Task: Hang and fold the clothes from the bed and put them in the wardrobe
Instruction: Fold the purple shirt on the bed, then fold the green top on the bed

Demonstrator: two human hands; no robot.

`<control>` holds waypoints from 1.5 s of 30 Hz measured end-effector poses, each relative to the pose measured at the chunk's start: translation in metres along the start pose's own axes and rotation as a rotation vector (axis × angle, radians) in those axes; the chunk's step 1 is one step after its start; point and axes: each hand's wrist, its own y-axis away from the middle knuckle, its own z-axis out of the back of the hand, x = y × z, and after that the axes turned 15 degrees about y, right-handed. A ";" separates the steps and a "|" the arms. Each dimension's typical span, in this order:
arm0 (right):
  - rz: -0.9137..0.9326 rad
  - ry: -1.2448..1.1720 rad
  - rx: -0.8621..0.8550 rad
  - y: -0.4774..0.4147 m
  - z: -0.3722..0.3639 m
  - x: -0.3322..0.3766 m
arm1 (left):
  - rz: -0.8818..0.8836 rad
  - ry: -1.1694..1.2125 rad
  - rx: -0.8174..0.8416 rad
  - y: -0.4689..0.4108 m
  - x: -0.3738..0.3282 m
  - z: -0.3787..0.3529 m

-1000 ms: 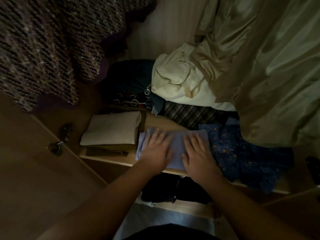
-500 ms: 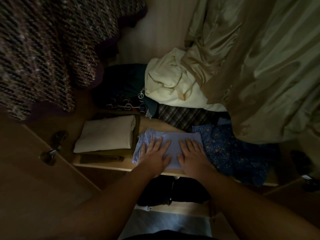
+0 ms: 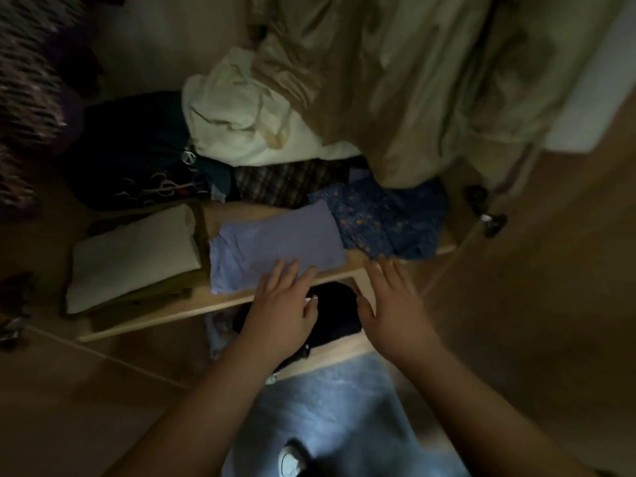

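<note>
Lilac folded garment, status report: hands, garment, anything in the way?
Left hand open, fingers on near edge of lilac garment; right hand open, off it. Garment folded flat on shelf. Blue floral cloth touches its right side.

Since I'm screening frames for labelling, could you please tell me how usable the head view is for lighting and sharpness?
Head view: dim overall, brightest on the pale blue floor patch at the bottom. Head view: smeared toward the edges, most on the knit garment and hanging olive fabric. Head view: the folded lilac top, left hand and right hand are readable, fingers straight.
</note>
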 end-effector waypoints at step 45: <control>-1.504 0.033 0.172 0.888 0.078 -0.410 | -1.053 -0.261 1.055 0.437 -0.668 -0.550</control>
